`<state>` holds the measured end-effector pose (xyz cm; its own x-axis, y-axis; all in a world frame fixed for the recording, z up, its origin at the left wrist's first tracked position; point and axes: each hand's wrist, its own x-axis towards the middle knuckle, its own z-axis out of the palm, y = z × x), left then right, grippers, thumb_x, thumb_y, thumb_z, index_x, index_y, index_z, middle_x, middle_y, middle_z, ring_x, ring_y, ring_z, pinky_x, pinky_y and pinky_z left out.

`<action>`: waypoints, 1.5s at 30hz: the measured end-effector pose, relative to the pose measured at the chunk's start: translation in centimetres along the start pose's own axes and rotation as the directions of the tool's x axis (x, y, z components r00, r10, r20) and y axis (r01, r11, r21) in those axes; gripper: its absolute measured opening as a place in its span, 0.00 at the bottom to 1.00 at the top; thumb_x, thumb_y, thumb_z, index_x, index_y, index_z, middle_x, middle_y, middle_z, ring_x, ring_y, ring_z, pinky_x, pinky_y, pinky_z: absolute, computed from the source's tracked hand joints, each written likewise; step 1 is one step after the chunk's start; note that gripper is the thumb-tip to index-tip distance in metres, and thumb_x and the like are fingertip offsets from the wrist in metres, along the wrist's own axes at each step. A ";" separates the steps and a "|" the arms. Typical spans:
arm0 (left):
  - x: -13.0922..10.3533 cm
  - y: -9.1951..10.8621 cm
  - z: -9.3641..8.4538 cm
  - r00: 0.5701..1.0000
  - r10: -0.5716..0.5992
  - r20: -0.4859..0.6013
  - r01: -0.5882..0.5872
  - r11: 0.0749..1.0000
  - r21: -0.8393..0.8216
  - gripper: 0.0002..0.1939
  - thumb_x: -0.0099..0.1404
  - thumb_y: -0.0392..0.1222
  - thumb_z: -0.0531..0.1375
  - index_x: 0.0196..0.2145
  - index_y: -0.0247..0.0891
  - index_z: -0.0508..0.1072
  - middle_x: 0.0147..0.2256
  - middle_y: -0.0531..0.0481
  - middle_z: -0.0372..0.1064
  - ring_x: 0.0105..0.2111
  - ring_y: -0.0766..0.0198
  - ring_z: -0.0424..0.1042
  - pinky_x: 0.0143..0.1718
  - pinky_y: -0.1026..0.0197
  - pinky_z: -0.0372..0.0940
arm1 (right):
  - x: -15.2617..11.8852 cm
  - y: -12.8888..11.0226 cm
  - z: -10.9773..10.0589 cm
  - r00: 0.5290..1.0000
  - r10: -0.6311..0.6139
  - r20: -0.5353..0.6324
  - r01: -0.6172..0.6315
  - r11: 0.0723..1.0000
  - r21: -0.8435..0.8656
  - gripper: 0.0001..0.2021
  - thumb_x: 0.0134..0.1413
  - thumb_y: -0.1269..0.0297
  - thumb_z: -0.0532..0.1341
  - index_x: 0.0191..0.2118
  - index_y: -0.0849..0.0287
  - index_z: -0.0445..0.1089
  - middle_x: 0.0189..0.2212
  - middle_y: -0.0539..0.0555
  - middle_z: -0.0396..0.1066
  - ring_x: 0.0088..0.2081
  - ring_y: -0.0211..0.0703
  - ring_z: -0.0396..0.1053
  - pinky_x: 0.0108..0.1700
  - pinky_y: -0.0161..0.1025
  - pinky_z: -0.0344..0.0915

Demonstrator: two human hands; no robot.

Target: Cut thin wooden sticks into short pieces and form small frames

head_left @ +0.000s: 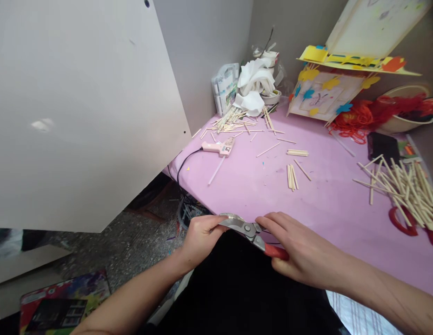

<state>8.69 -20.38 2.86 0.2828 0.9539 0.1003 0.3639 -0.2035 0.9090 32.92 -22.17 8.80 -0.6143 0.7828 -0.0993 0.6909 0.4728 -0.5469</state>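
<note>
My right hand (pixel 300 249) is wrapped round the red handles of a pair of pruning shears (pixel 249 229), held over my lap at the table's front edge. Their metal blades point left. At the blade end, my left hand (pixel 202 238) is closed in a pinch, thumb against fingers; whatever lies between them is hidden. On the pink table beyond the hands, short wooden sticks (pixel 292 177) lie side by side, with another small row of sticks (pixel 297 152) behind them.
A pink glue gun (pixel 219 147) with a cord lies at the left. Loose sticks (pixel 233 120) are heaped behind it. More sticks (pixel 411 186) and red-handled scissors (pixel 404 223) lie at the right. A decorated paper house (pixel 324 95) stands at the back; a white panel (pixel 80 116) blocks the left.
</note>
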 end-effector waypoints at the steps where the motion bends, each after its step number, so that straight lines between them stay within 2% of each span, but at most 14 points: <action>1: -0.1 -0.1 0.1 1.000 -0.010 -0.012 0.010 1.000 -0.009 0.12 0.60 0.35 0.60 0.38 0.47 0.80 0.37 0.52 0.78 0.36 0.60 0.77 0.40 0.64 0.68 | 0.1 -0.1 0.1 1.000 -0.001 0.016 0.001 1.000 -0.003 0.26 0.43 0.76 0.56 0.53 0.56 0.60 0.41 0.58 0.65 0.41 0.48 0.63 0.41 0.45 0.64; 10: -1.8 -2.0 0.9 0.993 -0.087 -0.081 0.090 0.996 0.029 0.10 0.61 0.36 0.59 0.34 0.44 0.81 0.31 0.53 0.77 0.30 0.63 0.75 0.34 0.65 0.66 | 1.3 -0.5 1.2 0.992 0.009 0.129 0.000 0.998 -0.069 0.17 0.48 0.74 0.55 0.46 0.59 0.62 0.36 0.56 0.64 0.36 0.46 0.62 0.38 0.42 0.62; 17: -1.6 -2.6 1.2 0.987 -0.129 -0.101 0.127 0.992 -0.018 0.07 0.60 0.39 0.62 0.30 0.43 0.81 0.30 0.52 0.77 0.30 0.63 0.74 0.36 0.65 0.67 | 1.9 0.2 1.1 0.990 0.029 0.136 -0.014 0.994 -0.108 0.12 0.53 0.72 0.53 0.44 0.59 0.63 0.33 0.55 0.66 0.30 0.42 0.65 0.32 0.38 0.60; 20: -1.5 -2.6 1.1 0.978 -0.186 -0.092 0.176 0.978 -0.109 0.06 0.59 0.41 0.63 0.32 0.41 0.81 0.31 0.51 0.78 0.31 0.62 0.75 0.37 0.64 0.67 | 2.4 0.5 0.2 0.997 0.044 0.064 -0.037 0.994 -0.100 0.16 0.51 0.70 0.55 0.48 0.59 0.62 0.37 0.56 0.67 0.35 0.45 0.67 0.34 0.39 0.61; 22: -1.3 -2.5 0.9 0.969 -0.237 -0.069 0.221 0.958 -0.185 0.07 0.59 0.42 0.63 0.32 0.40 0.81 0.31 0.50 0.78 0.32 0.61 0.75 0.36 0.64 0.68 | 2.7 0.6 -0.5 0.999 0.048 0.003 -0.048 0.997 -0.057 0.21 0.48 0.70 0.56 0.50 0.58 0.60 0.40 0.57 0.67 0.39 0.46 0.67 0.38 0.40 0.62; 25: -1.0 -2.2 0.6 0.947 -0.320 -0.021 0.298 0.904 -0.305 0.08 0.57 0.43 0.64 0.32 0.38 0.80 0.30 0.49 0.77 0.32 0.60 0.75 0.36 0.63 0.69 | 3.1 0.8 -1.0 0.997 0.068 -0.021 -0.067 0.997 0.048 0.24 0.44 0.71 0.57 0.51 0.58 0.60 0.42 0.57 0.67 0.39 0.46 0.66 0.39 0.40 0.63; 30: -0.6 -1.6 0.2 0.860 -0.491 0.135 0.470 0.662 -0.584 0.10 0.53 0.42 0.67 0.32 0.34 0.78 0.30 0.47 0.77 0.32 0.58 0.77 0.37 0.59 0.73 | 3.2 0.8 -1.2 0.973 0.214 0.085 -0.227 0.953 0.200 0.23 0.42 0.74 0.54 0.50 0.59 0.59 0.34 0.52 0.67 0.32 0.42 0.65 0.35 0.38 0.62; 33: -0.5 -1.3 0.1 0.832 -0.526 0.177 0.507 0.590 -0.629 0.11 0.50 0.41 0.69 0.31 0.31 0.78 0.29 0.45 0.77 0.31 0.59 0.77 0.36 0.58 0.73 | 3.0 0.6 -1.4 0.961 0.253 0.114 -0.274 0.931 0.240 0.23 0.42 0.74 0.53 0.49 0.58 0.60 0.34 0.52 0.67 0.33 0.42 0.65 0.35 0.38 0.62; 38: -0.4 -1.2 0.4 0.823 -0.540 0.179 0.513 0.570 -0.642 0.12 0.50 0.40 0.69 0.31 0.30 0.78 0.29 0.45 0.76 0.31 0.59 0.77 0.35 0.60 0.74 | 2.6 1.0 -1.2 0.959 0.255 0.126 -0.280 0.924 0.260 0.22 0.42 0.74 0.53 0.48 0.58 0.61 0.33 0.51 0.66 0.33 0.42 0.64 0.35 0.38 0.61; 45: 0.0 -1.0 0.2 0.832 -0.527 0.176 0.514 0.609 -0.604 0.13 0.50 0.42 0.69 0.31 0.31 0.78 0.28 0.45 0.76 0.31 0.60 0.76 0.35 0.60 0.73 | 1.6 1.4 -0.9 0.958 0.277 0.074 -0.286 0.913 0.292 0.22 0.42 0.73 0.54 0.48 0.57 0.61 0.32 0.50 0.66 0.31 0.41 0.64 0.35 0.37 0.61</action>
<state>8.49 -20.24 1.85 0.2000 0.8616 -0.4665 -0.1694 0.4994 0.8497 33.21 -19.89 8.60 -0.4254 0.8511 -0.3079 0.6951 0.0894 -0.7133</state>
